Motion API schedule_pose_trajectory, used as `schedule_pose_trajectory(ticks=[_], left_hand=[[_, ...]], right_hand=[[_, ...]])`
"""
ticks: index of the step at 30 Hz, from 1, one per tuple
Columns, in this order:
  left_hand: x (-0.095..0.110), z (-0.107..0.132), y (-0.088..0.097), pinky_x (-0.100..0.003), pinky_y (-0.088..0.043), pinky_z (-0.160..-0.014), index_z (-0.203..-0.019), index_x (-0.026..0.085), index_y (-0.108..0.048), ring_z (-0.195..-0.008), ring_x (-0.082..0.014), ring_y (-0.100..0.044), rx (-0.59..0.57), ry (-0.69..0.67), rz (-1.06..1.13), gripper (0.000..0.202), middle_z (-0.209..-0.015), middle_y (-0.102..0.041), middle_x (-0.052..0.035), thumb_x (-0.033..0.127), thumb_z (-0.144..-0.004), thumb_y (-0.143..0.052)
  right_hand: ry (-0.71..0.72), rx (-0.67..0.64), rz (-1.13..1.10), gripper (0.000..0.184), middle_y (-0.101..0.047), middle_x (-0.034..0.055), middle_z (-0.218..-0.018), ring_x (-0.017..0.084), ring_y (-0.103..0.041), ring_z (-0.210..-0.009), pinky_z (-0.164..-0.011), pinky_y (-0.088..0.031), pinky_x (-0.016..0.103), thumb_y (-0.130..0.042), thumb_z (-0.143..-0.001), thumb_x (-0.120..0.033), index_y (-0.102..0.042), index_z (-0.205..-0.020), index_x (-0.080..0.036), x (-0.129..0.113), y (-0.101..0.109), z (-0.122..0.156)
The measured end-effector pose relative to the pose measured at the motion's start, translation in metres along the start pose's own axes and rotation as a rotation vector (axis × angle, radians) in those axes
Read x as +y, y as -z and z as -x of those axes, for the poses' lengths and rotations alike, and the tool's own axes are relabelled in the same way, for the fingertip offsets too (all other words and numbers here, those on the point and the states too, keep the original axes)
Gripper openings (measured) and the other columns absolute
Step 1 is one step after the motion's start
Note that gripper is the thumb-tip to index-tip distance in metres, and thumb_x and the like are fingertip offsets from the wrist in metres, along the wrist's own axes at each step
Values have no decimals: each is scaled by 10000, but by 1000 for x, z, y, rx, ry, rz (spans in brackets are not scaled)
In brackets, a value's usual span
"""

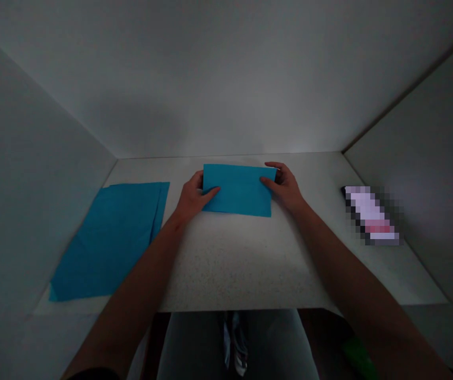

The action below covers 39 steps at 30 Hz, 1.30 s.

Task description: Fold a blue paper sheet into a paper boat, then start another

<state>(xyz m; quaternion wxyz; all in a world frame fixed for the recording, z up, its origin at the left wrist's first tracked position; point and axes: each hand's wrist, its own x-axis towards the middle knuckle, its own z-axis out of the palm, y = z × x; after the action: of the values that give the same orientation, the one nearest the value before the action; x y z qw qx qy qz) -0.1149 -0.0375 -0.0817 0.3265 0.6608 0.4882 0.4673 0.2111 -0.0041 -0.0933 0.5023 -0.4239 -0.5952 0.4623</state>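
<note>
Head-camera view, looking forward and down, of two bare hands at a speckled white countertop set between pale grey walls. Near the back of the countertop and roughly central, a rectangular blue paper sheet, lying flat with its long side across the view. Left hand: grasping the sheet's left short edge, left thumb laid on the upper face, the other fingers mostly hidden behind the far edge. Right hand: grasping the right short edge in a matching grip, right thumb on the upper face, fingertips at the far corner. Beyond the left hand, not touching it, a larger blue paper sheet, flat on the countertop, with a doubled layer along its right side. Far right on the countertop, well apart from both hands, a pixelated flat object, too obscured to identify. Below the front edge, light grey trouser legs and a dim green item, partly cut off by the frame.
</note>
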Motion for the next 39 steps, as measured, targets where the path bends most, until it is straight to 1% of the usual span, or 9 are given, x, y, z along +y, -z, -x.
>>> schedule_pose_trajectory(ticks=[8, 11, 15, 18, 25, 28, 32, 36, 39], left_hand=[[4, -2, 1, -334, -573, -757, -967, 221, -670, -799, -194, -652, 52, -126, -272, 227, -886, -694, -22, 361, -918, -842], [6, -2, 0, -325, -555, -741, -817, 223, -619, -781, -182, -626, 82, -201, -266, 269, -848, -653, -16, 362, -976, -784], [11, -2, -1, -361, -605, -880, -981, 225, -742, -959, -208, -702, 195, -337, -276, 98, -1034, -736, -55, 318, -1009, -748], [10, -1, -1, -402, -615, -997, -1084, 221, -773, -1069, -233, -729, 158, -362, -329, 119, -1139, -762, -78, 311, -1011, -746], [0, 1, -5, -419, -640, -911, -947, 207, -734, -916, -250, -727, 27, -191, -421, 221, -991, -760, -90, 401, -1045, -696], [7, 2, -6, -423, -644, -965, -1079, 222, -777, -1004, -262, -761, -6, -179, -374, 234, -1096, -808, -92, 409, -1079, -637], [17, 5, -7, -440, -623, -1078, -1268, 249, -788, -1163, -269, -775, -12, -165, -289, 306, -1258, -824, -84, 414, -1109, -585], [11, 6, -7, -427, -669, -881, -1113, 211, -779, -920, -269, -789, 63, -16, -174, 323, -1022, -833, -85, 513, -1048, -686], [4, 4, -7, -415, -676, -820, -1141, 201, -782, -921, -275, -789, 76, 67, -7, 400, -1060, -843, -106, 558, -960, -780]], right_hand=[[4, 14, 162, 594, -651, -7, -877, 204, -607, -766, -677, -533, 354, -918, -809, -540, -659, -1277, -281, 3, -2, -1], [42, 73, 122, 550, -678, -1, -898, 208, -629, -799, -719, -547, 361, -913, -802, -546, -671, -1221, -285, 4, -1, -3], [42, 89, 92, 429, -731, 20, -914, 232, -678, -834, -790, -592, 405, -888, -809, -588, -691, -1013, -266, 2, 0, -4], [51, 34, 203, 394, -797, 60, -1026, 283, -732, -934, -891, -627, 486, -850, -855, -582, -740, -1049, -257, 0, -2, 0], [161, -20, 442, 498, -819, 119, -1133, 349, -753, -1006, -947, -640, 575, -745, -949, -694, -755, -1174, -251, -2, -6, 4], [191, -58, 472, 458, -798, 105, -1055, 332, -745, -968, -947, -631, 558, -694, -990, -700, -744, -1060, -251, -6, -7, 6], [193, -38, 402, 456, -780, 80, -1011, 299, -735, -941, -934, -629, 514, -677, -1008, -700, -728, -1023, -247, -10, -9, 7], [98, -3, 234, 528, -801, 69, -1026, 292, -739, -933, -896, -650, 495, -771, -925, -743, -734, -1137, -261, -8, -9, 5], [25, -31, 91, 550, -819, 71, -1088, 297, -760, -969, -911, -665, 503, -839, -870, -738, -744, -1156, -279, -7, -8, 4]])
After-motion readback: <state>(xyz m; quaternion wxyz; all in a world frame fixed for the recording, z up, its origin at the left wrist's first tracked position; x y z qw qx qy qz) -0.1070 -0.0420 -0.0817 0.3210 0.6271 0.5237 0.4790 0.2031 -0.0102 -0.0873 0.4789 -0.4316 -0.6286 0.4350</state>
